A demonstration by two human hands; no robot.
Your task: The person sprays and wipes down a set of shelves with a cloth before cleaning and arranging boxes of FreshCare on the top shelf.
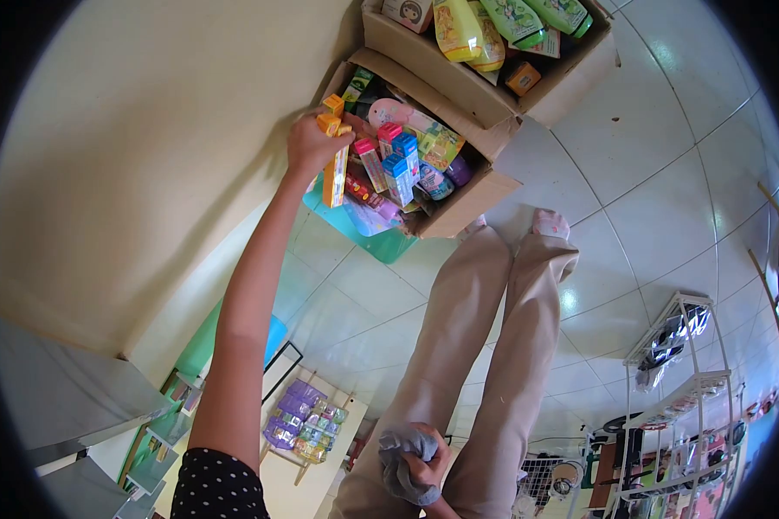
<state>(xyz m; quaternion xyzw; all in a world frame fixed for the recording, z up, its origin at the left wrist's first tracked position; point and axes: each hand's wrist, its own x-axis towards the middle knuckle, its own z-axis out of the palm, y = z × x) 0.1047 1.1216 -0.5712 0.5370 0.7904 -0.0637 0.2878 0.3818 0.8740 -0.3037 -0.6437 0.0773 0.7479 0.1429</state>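
My left hand [313, 143] reaches out to the left side of an open cardboard box [459, 208]. Its fingers are closed on slim orange-and-white cartons [336, 180], which look like toothpaste boxes; the palm hides part of them. Inside the cardboard box, pink-topped cartons [370, 164] and blue-topped cartons [398, 179] stand upright beside a pink item [391, 112] and several bottles and packets. Down by my thighs, my right hand [431, 467] grips a crumpled grey cloth [402, 458].
A second cardboard box [441, 43] holds yellow pouches [455, 30] and green pouches [512, 19]. A teal plastic item [398, 251] lies under the nearer box. A wall [173, 130] rises at left; a white wire rack [697, 381] stands on the tiled floor [658, 199] at right.
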